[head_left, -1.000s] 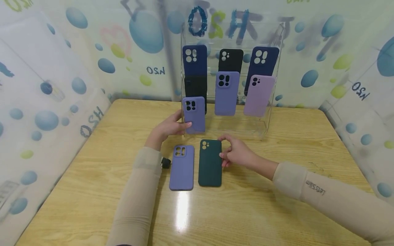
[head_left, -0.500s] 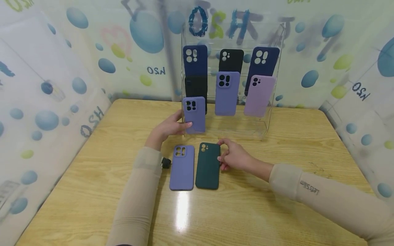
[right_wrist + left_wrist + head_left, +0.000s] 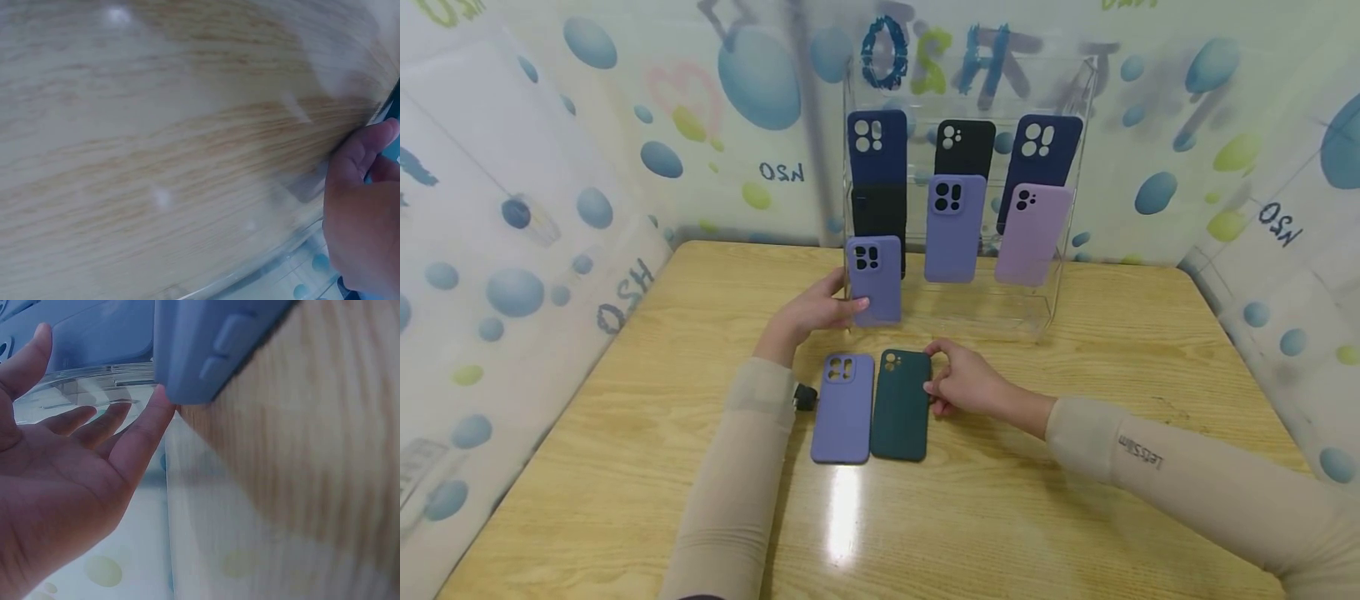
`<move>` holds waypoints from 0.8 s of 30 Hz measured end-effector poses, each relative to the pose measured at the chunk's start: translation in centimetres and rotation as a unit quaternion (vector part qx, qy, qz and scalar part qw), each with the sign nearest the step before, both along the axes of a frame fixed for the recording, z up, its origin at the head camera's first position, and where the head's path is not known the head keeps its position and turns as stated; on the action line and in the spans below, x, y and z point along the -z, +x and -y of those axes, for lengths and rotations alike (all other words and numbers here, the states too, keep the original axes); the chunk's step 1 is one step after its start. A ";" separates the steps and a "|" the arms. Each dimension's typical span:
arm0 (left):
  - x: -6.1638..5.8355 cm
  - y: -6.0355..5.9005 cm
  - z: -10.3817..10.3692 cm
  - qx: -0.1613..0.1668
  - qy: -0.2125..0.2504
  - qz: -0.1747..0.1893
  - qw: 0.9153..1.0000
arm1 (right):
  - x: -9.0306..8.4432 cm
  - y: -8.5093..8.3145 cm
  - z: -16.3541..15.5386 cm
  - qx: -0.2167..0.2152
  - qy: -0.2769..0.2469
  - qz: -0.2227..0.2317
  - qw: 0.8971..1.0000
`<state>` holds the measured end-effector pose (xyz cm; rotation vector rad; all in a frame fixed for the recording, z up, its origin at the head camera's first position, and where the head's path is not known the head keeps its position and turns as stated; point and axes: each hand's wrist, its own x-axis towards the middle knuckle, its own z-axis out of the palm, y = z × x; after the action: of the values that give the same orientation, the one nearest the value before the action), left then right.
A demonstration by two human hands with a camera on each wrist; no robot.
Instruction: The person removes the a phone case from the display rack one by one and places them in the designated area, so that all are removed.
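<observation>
My left hand (image 3: 848, 293) holds a lavender phone case (image 3: 874, 279) upright at the lower left of a clear acrylic stand (image 3: 1047, 279), thumb on its front and fingers behind. The left wrist view shows that hand (image 3: 94, 425) with a fingertip under the lavender case's (image 3: 200, 344) corner. My right hand (image 3: 934, 371) pinches the right edge of a dark green case (image 3: 900, 406) lying flat on the wooden table (image 3: 625, 433). The green case sits edge to edge with a second lavender case (image 3: 842, 408). In the right wrist view my right hand (image 3: 362, 206) shows over the table (image 3: 156, 125).
The stand holds a navy case (image 3: 876, 146), a black case (image 3: 964, 148) and another navy case (image 3: 1041, 154) on top. A lavender case (image 3: 953, 229) and a lilac case (image 3: 1030, 235) hang below. Bubble-printed walls close in the table on three sides.
My right hand has slid the dark green case left until it lies against the flat lavender case. My left hand and its case have not moved.
</observation>
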<state>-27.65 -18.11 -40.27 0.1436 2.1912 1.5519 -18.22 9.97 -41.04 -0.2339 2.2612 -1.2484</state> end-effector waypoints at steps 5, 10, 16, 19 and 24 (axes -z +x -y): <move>-0.1 0.2 0.0 -0.003 -0.005 -0.004 1.000 | 0.1 -0.2 0.2 -0.006 -0.002 0.002 1.000; 0.0 0.0 0.0 -0.002 -0.009 -0.006 1.000 | 0.4 -0.5 0.2 -0.018 -0.001 0.008 1.000; 0.2 -0.1 -0.1 0.000 -0.007 -0.008 1.000 | 0.2 -0.6 0.3 -0.032 -0.001 0.019 0.999; 0.2 -0.1 -0.1 -0.002 -0.006 -0.009 1.000 | 0.1 -0.7 0.3 -0.039 -0.001 0.022 0.999; 0.2 -0.1 0.0 0.000 -0.004 -0.010 1.000 | 0.0 -0.7 0.3 -0.046 0.001 0.026 0.999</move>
<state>-27.73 -18.09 -40.48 0.1577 2.2132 1.5485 -18.95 9.66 -41.00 -0.2982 2.1823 -1.1913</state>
